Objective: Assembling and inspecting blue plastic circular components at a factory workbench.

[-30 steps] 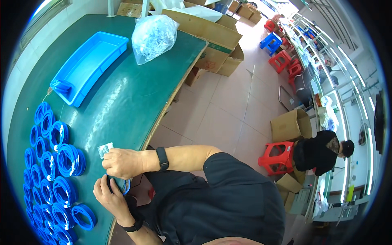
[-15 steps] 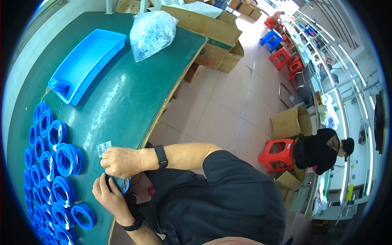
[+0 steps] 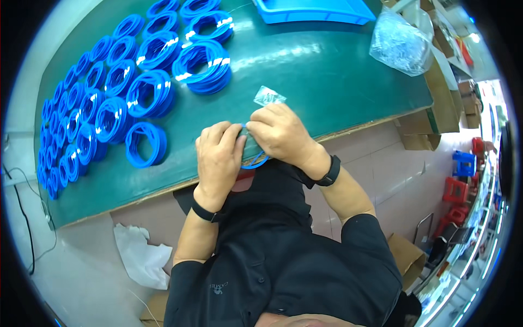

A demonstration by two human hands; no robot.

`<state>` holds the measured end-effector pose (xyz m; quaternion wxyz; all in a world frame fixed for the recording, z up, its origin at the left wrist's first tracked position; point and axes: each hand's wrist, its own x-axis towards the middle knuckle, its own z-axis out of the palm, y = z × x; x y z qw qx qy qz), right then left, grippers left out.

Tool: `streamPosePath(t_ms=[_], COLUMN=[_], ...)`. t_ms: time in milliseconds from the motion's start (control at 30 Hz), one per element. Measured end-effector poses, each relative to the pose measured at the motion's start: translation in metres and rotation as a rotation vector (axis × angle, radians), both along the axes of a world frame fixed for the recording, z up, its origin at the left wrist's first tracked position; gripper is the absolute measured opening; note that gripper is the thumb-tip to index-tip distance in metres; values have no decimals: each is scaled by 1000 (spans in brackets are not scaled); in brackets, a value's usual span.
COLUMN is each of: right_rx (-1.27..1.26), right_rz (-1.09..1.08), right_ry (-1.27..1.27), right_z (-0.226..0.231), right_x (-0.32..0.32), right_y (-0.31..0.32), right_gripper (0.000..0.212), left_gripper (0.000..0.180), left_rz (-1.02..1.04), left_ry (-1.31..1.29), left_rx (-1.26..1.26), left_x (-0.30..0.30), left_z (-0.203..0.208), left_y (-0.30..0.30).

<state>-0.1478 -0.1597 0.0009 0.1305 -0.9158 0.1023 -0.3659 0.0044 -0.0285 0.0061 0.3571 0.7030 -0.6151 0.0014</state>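
My left hand [image 3: 219, 158] and my right hand [image 3: 280, 132] meet at the near edge of the green table [image 3: 327, 76], both closed on a coil of blue cable [image 3: 255, 161] that shows only as a small arc under the fingers. A small clear plastic bag [image 3: 268, 97] pokes out from under my right fingertips. A single blue coil [image 3: 146, 144] lies just left of my left hand. Both wrists wear black bands.
Several blue cable coils [image 3: 109, 87] lie in rows over the table's left half. A blue tray [image 3: 316, 10] sits at the far edge, a clear bag of small parts [image 3: 400, 43] at the right. Cardboard boxes [image 3: 441, 103] stand beyond the table; white paper [image 3: 139, 253] lies on the floor.
The view has swung so the table now runs across the top. Both hands stay together on the coil at the table edge, the small bag still by my right fingers.
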Motion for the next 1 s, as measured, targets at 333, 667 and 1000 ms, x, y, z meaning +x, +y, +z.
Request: streamPosePath(t_ms=[333,667,1000], right_rx=[24,27,38], right_rz=[-24,-9,-14], right_ry=[49,72,77], right_z=[1,6,5], right_x=[1,-1,-1], right_y=[6,4,5], right_gripper=[6,12,12], left_gripper=[25,24,25], left_rz=[1,-8,-7], left_ry=[25,2,-6], left_rx=[7,6,18], left_x=[3,3,3], left_z=[-1,-6,-4], left_y=[5,6,6])
